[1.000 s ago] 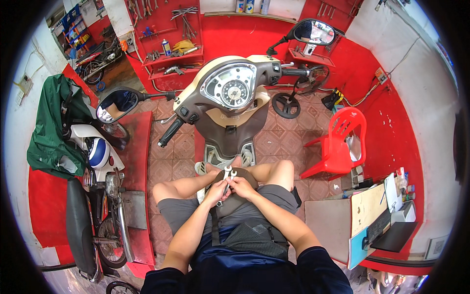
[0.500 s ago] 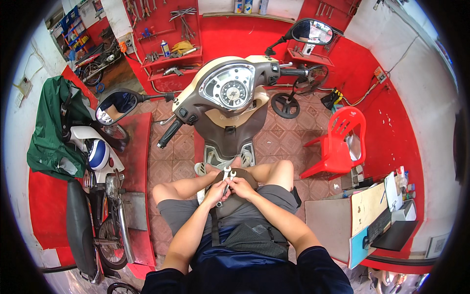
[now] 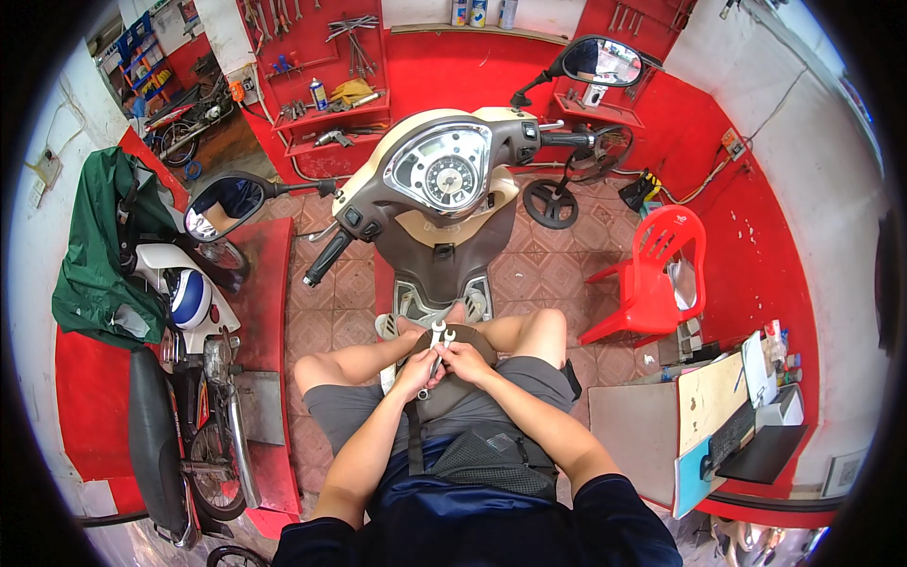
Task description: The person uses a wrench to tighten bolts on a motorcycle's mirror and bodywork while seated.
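The two open-end wrenches (image 3: pixel 436 342) sit together in both your hands, over the front of the scooter seat between your knees, jaw ends pointing up and away from you toward the footboard. Both heads show clear of your fingers; the shanks run down into your grip and are mostly hidden. Your left hand (image 3: pixel 417 375) is closed round the lower shanks. Your right hand (image 3: pixel 464 360) is pinched on them just below the heads, fingertips touching the steel. The two hands touch each other.

Assessment of handling: these are bright plated steel, rigid, with no give; small for the hand and judged light to moderate in weight. The polished faces will likely be slick, more so if there is oil on your fingers. Not fragile, but two loose bars held as one can scissor or slide past each other. Take each by the flat of the shank near the middle, thumb on the broad face, and keep clear of the open jaws.

Surroundings: ahead of your knees stands the cream and brown scooter (image 3: pixel 444 203), with its round speedometer (image 3: pixel 448 176) facing you and the left handlebar grip (image 3: pixel 324 260) angled down toward your left knee. A red plastic chair (image 3: pixel 652 274) stands to your right, well apart. A second motorcycle (image 3: pixel 179 416) is parked on your left, with a green cloth (image 3: pixel 99 250) draped over it further up. A red tool board (image 3: pixel 326 57) lines the far wall
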Motion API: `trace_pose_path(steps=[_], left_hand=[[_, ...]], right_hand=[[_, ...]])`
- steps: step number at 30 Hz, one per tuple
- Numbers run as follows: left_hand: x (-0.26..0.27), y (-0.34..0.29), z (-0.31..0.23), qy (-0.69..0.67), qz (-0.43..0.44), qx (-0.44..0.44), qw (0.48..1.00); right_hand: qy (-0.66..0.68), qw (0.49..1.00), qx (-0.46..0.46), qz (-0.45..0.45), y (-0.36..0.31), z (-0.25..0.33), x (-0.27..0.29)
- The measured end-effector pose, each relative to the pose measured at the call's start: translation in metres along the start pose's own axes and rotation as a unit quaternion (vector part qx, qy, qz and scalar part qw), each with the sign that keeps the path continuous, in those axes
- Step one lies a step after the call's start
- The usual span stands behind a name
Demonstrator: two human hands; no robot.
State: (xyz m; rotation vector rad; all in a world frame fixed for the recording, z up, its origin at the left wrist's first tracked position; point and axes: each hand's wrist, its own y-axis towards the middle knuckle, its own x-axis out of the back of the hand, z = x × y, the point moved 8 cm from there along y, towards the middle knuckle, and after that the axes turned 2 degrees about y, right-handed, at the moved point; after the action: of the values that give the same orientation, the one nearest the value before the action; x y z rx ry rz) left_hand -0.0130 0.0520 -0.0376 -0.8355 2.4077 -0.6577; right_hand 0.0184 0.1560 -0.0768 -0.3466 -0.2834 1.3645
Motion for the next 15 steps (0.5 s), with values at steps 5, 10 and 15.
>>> trace_pose_path(steps=[5, 10, 15], left_hand=[[0.001, 0.004, 0.004, -0.007, 0.004, 0.002, 1.000], [0.002, 0.003, 0.003, -0.006, 0.006, -0.008, 1.000], [0.002, 0.002, 0.002, 0.000, 0.001, -0.001, 1.000]], right_hand=[[-0.004, 1.000, 0.015, -0.007, 0.002, -0.002, 0.001], [0.004, 1.000, 0.004, 0.000, -0.002, 0.005, 0.000], [0.021, 1.000, -0.006, 0.004, -0.006, 0.009, -0.002]])
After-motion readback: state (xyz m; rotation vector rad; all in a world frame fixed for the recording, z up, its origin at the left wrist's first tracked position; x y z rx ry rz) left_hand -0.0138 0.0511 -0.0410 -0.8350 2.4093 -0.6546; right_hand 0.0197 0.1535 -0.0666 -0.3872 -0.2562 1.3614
